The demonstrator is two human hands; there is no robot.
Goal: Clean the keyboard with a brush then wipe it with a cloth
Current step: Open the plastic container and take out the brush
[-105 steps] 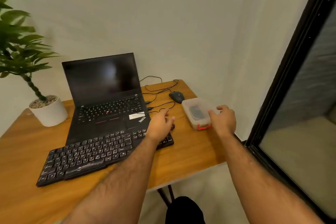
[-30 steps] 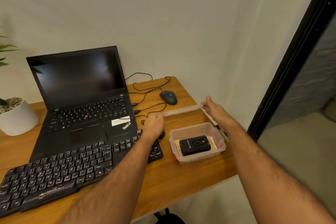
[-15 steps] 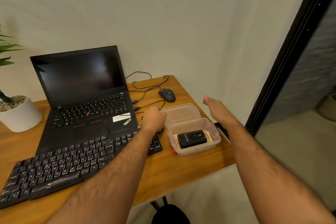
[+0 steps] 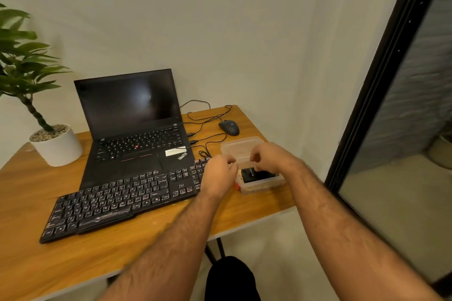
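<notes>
Your table point(image 4: 29, 261) is a wooden top set against a pale wall, and the biggest thing on it is the open laptop point(image 4: 132, 129), its dark screen facing you. In front of the laptop lies the keyboard point(image 4: 122, 200), black, flat on the table. Its long axis runs from the near left up toward the far right, so the number-pad end points at the box and the left end sits nearest the table's front edge. A potted plant point(image 4: 55, 144) in a white pot stands at the far left.

At the right end of the keyboard, just beside it, is a clear plastic box point(image 4: 264, 182) with a black object point(image 4: 249, 175) inside; what it is cannot be told. The box's lid point(image 4: 241, 145) lies flat just behind it. A mouse point(image 4: 229, 127) rests farther back, its cable looping toward the laptop.

Your left hand point(image 4: 219, 175) hovers over the keyboard's right end with its fingers curled at the box's edge; whether they hold anything cannot be told. Your right hand point(image 4: 271, 157) is above the box, fingers bent downward toward the black object, and the grasp is hidden too.
</notes>
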